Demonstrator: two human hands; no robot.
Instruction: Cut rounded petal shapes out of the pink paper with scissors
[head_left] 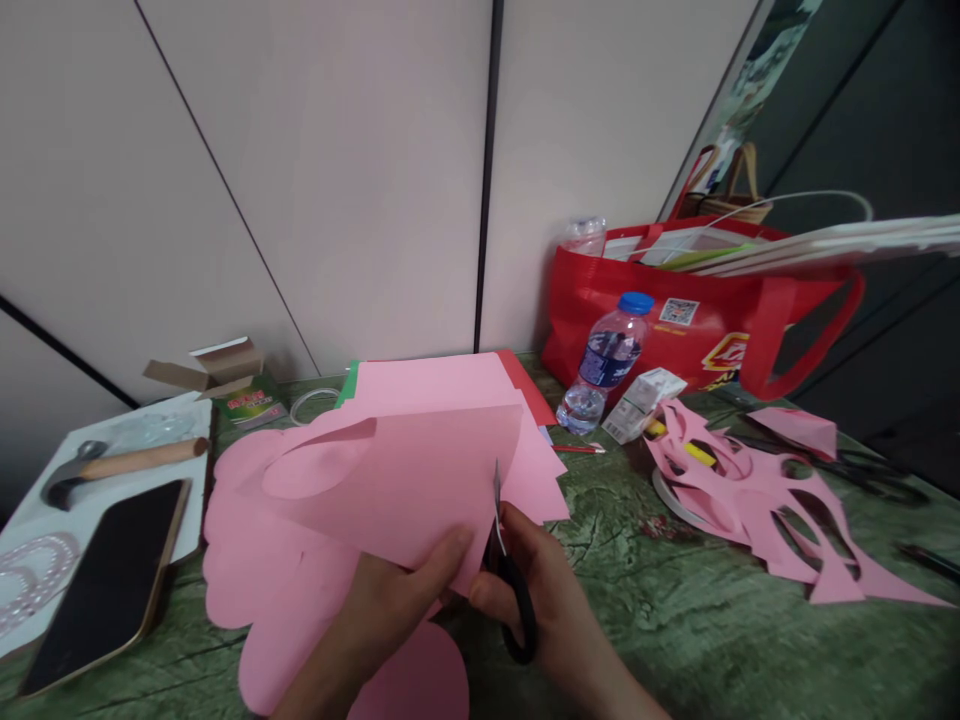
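Note:
My left hand (405,600) pinches the lower edge of a sheet of pink paper (427,470), thumb on top and fingers underneath. A curved opening is cut into the sheet's left side. In my right hand (544,590) are black-handled scissors (516,600), their blades pointing up and away at the sheet's right part. How far the blades are apart is hard to make out. Beneath the held sheet lie large pink paper shapes with rounded, scalloped edges (240,560). A stack of pink sheets (442,380) lies behind, with red and green paper showing under it.
At left, a hammer (142,460) and a phone (112,580) lie near bead strands (37,570) and an open small box (251,395). At right stand a water bottle (607,360), a white carton (641,405) and a red bag (675,290), with pink paper scraps (757,490) in front.

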